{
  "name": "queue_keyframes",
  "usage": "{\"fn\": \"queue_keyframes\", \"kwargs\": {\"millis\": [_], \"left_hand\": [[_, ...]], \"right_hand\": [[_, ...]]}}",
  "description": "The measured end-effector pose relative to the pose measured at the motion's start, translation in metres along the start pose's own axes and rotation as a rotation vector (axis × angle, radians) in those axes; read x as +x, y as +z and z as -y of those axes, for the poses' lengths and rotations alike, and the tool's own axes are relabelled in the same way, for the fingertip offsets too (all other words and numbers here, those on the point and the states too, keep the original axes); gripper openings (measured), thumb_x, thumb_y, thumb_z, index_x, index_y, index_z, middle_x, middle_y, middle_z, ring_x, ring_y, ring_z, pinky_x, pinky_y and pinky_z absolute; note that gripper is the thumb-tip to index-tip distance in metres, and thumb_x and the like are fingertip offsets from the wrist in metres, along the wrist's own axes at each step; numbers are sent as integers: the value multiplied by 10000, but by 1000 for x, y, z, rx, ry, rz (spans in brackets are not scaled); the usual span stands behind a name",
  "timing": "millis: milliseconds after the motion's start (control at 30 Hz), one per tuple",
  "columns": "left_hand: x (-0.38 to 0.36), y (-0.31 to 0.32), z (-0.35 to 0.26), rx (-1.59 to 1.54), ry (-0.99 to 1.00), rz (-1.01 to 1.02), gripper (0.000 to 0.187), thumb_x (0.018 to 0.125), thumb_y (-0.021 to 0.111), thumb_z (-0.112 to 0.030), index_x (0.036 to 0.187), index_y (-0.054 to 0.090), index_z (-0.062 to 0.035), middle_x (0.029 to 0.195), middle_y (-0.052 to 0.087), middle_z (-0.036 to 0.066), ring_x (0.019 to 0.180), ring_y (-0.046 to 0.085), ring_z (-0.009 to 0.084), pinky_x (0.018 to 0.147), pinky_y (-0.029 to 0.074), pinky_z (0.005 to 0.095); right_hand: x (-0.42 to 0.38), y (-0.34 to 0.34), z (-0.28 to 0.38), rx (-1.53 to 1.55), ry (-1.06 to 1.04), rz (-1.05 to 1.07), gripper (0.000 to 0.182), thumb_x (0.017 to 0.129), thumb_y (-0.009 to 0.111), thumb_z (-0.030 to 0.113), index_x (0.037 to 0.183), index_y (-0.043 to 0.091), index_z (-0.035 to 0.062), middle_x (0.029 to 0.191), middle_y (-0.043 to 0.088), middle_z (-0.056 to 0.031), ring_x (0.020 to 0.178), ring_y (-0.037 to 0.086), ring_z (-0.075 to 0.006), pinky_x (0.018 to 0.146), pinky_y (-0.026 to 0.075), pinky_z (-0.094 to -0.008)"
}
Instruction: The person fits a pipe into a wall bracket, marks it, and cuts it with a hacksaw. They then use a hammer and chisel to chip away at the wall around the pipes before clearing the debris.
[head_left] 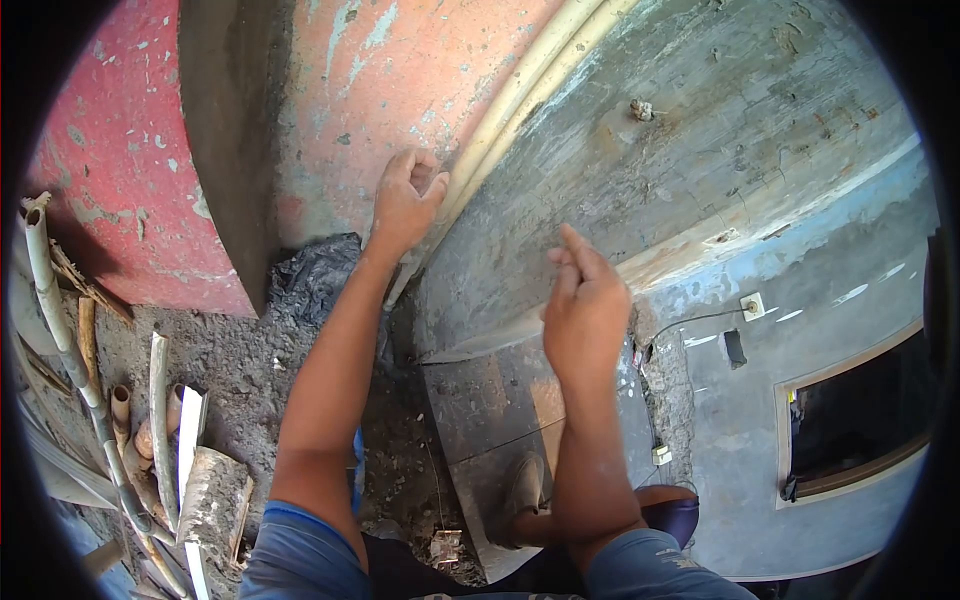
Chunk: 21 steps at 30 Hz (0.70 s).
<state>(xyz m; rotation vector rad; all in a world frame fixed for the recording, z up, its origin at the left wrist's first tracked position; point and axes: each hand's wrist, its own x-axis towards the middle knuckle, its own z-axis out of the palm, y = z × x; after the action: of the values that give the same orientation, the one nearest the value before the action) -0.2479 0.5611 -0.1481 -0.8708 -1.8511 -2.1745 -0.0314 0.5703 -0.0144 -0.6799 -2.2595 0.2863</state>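
My left hand (408, 200) is raised in front of the peeling pink wall (340, 110), just left of two cream pipes (505, 95). Its fingers curl in toward the thumb, and whatever may be between them is too small to make out. Before the grey cement wall surface (700, 130) is my right hand (588, 300). The index finger points up and forward while the others fold against the thumb. Anything held there is hidden. Neither hand clearly touches the pipes.
Poles and pipe pieces (75, 350) lie on the dirt at left, beside a broken cylinder (215, 490). A black plastic bag (315, 275) sits at the pink wall's foot. On the right are a wall socket (752, 306) with cable and a framed opening (860, 420).
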Motion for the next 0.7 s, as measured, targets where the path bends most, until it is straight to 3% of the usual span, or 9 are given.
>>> {"fn": "queue_keyframes", "kwargs": {"millis": [67, 133, 167, 233, 300, 367, 500, 567, 700], "left_hand": [[4, -5, -9, -49, -42, 59, 325, 764, 702, -156, 1019, 592, 14, 977, 610, 173, 916, 600, 273, 819, 484, 372], [8, 0, -9, -23, -9, 90, 372, 773, 716, -150, 1080, 583, 14, 1019, 621, 171, 950, 609, 253, 849, 487, 357], [7, 3, -9, 4, 39, 114, 422, 783, 731, -144, 1142, 574, 13, 1062, 631, 169, 984, 618, 234, 880, 489, 342], [1, 15, -10, 10, -12, 165, 481, 764, 749, -147, 1173, 560, 18, 1087, 627, 186, 998, 618, 257, 892, 483, 348], [0, 31, -14, 10, -38, 206, 539, 745, 768, -151, 1205, 546, 23, 1113, 623, 202, 1012, 619, 280, 904, 477, 354], [-9, 45, -11, 50, -55, 24, 517, 713, 778, -174, 1140, 560, 20, 1047, 617, 245, 1002, 596, 392, 875, 469, 430], [-6, 48, -4, 72, -140, 36, 557, 706, 786, -136, 1194, 563, 14, 1050, 636, 237, 967, 626, 346, 849, 481, 381], [0, 46, 0, 61, -245, 135, 423, 739, 757, -161, 1094, 598, 4, 994, 633, 234, 961, 603, 403, 842, 471, 435], [2, 45, 7, 68, -209, 132, 365, 763, 737, -159, 1065, 617, 6, 955, 642, 233, 930, 614, 397, 821, 476, 432]], "right_hand": [[11, -39, 21, -112, -14, 100, 291, 811, 529, -79, 1079, 642, -64, 916, 655, -235, 815, 655, -354, 756, 518, -391], [31, -69, 37, -337, -358, 113, 263, 806, 517, -72, 1035, 647, -68, 879, 646, -235, 780, 652, -355, 711, 526, -401], [39, -70, 43, -345, -351, 124, 263, 806, 517, -72, 1035, 647, -68, 879, 646, -235, 780, 652, -355, 711, 526, -401], [58, -68, 53, -496, -662, 186, 199, 797, 505, -57, 937, 646, -61, 822, 630, -216, 732, 647, -359, 664, 528, -413], [66, -55, 65, -610, -637, 224, 139, 786, 510, -34, 852, 633, -39, 787, 618, -195, 739, 646, -351, 653, 531, -415], [76, -39, 66, -746, -615, 291, 109, 792, 526, -21, 823, 631, -22, 821, 637, -193, 774, 657, -350, 683, 544, -409], [91, -11, 52, -858, -540, 319, 104, 815, 530, -2, 810, 633, -12, 844, 648, -194, 806, 666, -345, 710, 555, -404], [93, -1, 44, -884, -448, 333, 115, 839, 526, 14, 830, 638, -10, 872, 657, -200, 845, 671, -341, 727, 558, -398], [92, 17, 27, -822, -384, 274, 134, 849, 509, 9, 897, 631, -21, 902, 657, -216, 860, 663, -366, 748, 551, -404]]}}
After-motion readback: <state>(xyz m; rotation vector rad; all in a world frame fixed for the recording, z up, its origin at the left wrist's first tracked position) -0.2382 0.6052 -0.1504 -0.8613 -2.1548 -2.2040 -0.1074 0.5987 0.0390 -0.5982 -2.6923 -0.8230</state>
